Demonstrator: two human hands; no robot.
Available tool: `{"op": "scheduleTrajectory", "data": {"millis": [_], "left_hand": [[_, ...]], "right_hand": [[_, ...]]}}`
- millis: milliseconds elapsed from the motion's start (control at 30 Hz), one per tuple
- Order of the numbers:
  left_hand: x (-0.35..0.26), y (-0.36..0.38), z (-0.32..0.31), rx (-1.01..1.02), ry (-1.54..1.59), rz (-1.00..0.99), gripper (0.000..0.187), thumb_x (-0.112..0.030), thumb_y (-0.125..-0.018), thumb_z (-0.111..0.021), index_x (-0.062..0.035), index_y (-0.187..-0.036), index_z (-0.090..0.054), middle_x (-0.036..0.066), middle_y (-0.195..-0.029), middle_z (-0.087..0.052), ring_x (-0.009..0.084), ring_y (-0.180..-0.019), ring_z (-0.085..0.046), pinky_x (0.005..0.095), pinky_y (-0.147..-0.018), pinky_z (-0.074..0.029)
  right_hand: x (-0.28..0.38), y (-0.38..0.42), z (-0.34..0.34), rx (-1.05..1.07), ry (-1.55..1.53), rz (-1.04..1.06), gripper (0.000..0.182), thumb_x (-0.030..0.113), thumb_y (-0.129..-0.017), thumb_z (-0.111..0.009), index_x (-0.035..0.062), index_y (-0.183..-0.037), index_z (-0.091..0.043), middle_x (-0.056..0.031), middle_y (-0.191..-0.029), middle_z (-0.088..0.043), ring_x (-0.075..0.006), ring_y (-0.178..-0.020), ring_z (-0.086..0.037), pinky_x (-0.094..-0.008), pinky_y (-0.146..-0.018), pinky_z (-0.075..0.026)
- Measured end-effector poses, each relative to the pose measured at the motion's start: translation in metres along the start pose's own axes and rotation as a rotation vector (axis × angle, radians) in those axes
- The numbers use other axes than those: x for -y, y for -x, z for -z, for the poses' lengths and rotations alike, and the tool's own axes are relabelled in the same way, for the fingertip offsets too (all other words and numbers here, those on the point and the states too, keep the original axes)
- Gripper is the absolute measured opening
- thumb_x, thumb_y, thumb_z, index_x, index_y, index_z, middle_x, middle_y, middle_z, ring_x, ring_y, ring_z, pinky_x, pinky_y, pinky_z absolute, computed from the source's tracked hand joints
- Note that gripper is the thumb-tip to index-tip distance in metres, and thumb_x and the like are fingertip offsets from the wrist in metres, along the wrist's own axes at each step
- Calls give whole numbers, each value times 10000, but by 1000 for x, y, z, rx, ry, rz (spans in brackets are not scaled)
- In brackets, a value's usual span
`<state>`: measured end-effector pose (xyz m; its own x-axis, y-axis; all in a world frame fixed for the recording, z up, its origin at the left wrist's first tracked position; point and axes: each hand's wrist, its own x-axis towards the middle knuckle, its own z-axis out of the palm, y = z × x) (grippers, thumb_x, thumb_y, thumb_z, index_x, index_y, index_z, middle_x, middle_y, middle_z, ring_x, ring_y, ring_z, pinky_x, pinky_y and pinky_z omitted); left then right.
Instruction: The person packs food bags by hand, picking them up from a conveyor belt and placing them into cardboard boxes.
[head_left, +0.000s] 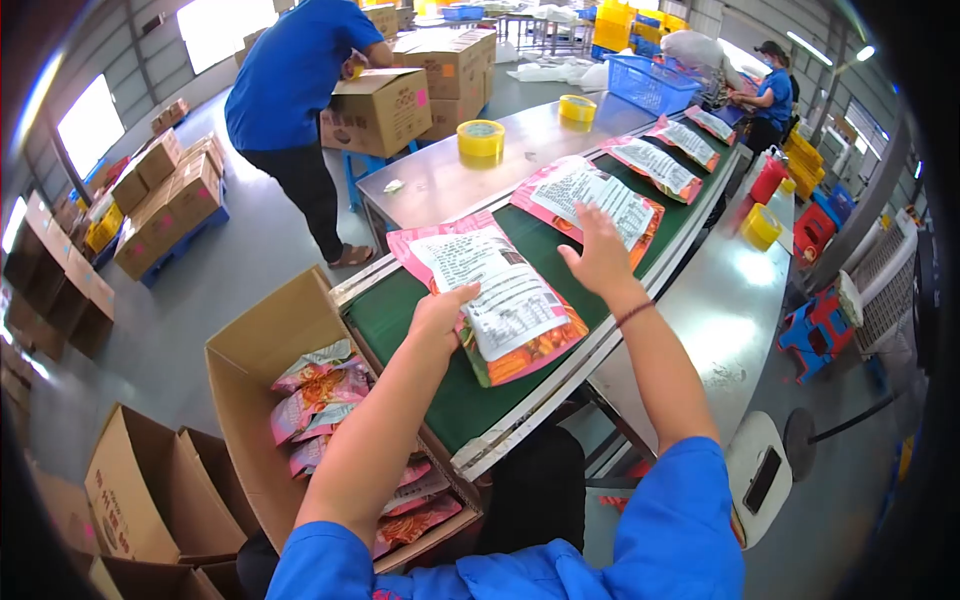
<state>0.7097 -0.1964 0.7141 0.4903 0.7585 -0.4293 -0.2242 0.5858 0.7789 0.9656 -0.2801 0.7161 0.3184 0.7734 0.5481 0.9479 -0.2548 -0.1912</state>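
Observation:
My left hand [443, 312] grips the left edge of a pink food bag [495, 295], thumb on top, over the near end of the green conveyor belt [455, 410]. Just behind it, my right hand [600, 255] has its fingers spread over a second pink bag [585, 205] lying on the belt; whether the fingertips touch it I cannot tell. Farther up the belt lie more bags [655, 167] with white printed backs. Below my left arm, an open carton [270, 320] holds several pink bags [325, 395] in a loose pile.
Yellow tape rolls [481, 138] sit on the metal table [440, 185] beyond the belt. Another roll [762, 227] is on the right-hand table [715, 320]. A person in blue [290, 80] bends over a closed carton [380, 110]. Empty cartons [150, 490] stand at lower left.

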Motion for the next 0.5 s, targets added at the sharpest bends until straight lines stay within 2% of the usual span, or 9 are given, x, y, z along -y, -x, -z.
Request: {"op": "scheduleTrajectory", "data": {"millis": [67, 133, 200, 233, 267, 333, 400, 467, 500], "left_hand": [[7, 8, 43, 38, 33, -101, 355, -18, -790, -714, 5, -1127, -605, 98, -1050, -677, 163, -838, -643, 269, -673, -503], [-12, 44, 76, -52, -105, -153, 367, -79, -764, -753, -53, -1109, -628, 40, -1003, -691, 60, -710, -590, 204, -539, -412], [-37, 90, 102, -2, -38, -368, 378, -16, -777, -710, -30, -1141, -611, 65, -1086, -674, 144, -913, -641, 274, -816, -505], [-53, 111, 119, -34, -97, -420, 385, 8, -788, -685, -17, -1162, -598, 76, -1122, -662, 180, -1005, -634, 329, -929, -482], [-68, 134, 133, -17, -124, -477, 393, 13, -793, -677, -10, -1176, -589, 81, -1120, -662, 177, -999, -636, 320, -909, -491], [-87, 176, 170, -73, -262, -553, 390, 8, -808, -669, 20, -1186, -573, 101, -1091, -667, 173, -979, -641, 325, -901, -498], [-88, 216, 185, -143, -424, -592, 268, -36, -835, -671, 25, -1088, -606, 83, -1010, -681, 151, -827, -653, 311, -752, -525], [-69, 241, 230, -322, -1022, -504, 139, -60, -848, -668, 10, -962, -630, 61, -865, -684, 132, -721, -620, 317, -656, -498], [-57, 252, 233, -205, -1284, -565, 85, -58, -835, -661, -14, -901, -632, 99, -740, -648, 174, -645, -590, 326, -624, -471]], "right_hand": [[19, -10, 6, 220, 368, -130, 871, 261, -788, -675, 173, -1509, -193, -237, -1529, -210, -504, -1367, -234, -604, -1097, -232], [19, -16, -4, 287, 436, -194, 891, 251, -792, -660, 198, -1520, -149, -221, -1545, -169, -503, -1380, -196, -639, -1087, -203], [22, -18, -14, 344, 560, -247, 876, 206, -821, -591, 227, -1534, -84, -217, -1553, -152, -513, -1380, -193, -681, -1064, -201], [10, -17, -33, 213, 653, -156, 797, 158, -850, -550, 218, -1529, -137, -245, -1518, -228, -533, -1329, -284, -667, -1020, -303], [-4, -17, -45, 116, 689, -44, 715, 100, -873, -503, 212, -1514, -207, -267, -1445, -348, -543, -1225, -412, -626, -949, -412], [-12, -23, -45, 107, 685, 178, 633, 74, -878, -482, 114, -1479, -284, -264, -1291, -519, -435, -988, -622, -503, -814, -528], [15, -33, -12, 292, 530, 129, 591, 32, -852, -497, 55, -1427, -363, -244, -1202, -588, -361, -886, -671, -486, -764, -531], [13, -45, 1, 201, 284, 241, 563, 18, -838, -547, 42, -1387, -425, -236, -1198, -599, -310, -946, -671, -436, -812, -526], [29, -44, 9, 186, 67, 269, 537, 23, -848, -566, 38, -1371, -448, -216, -1196, -609, -281, -977, -664, -398, -839, -513]]}}
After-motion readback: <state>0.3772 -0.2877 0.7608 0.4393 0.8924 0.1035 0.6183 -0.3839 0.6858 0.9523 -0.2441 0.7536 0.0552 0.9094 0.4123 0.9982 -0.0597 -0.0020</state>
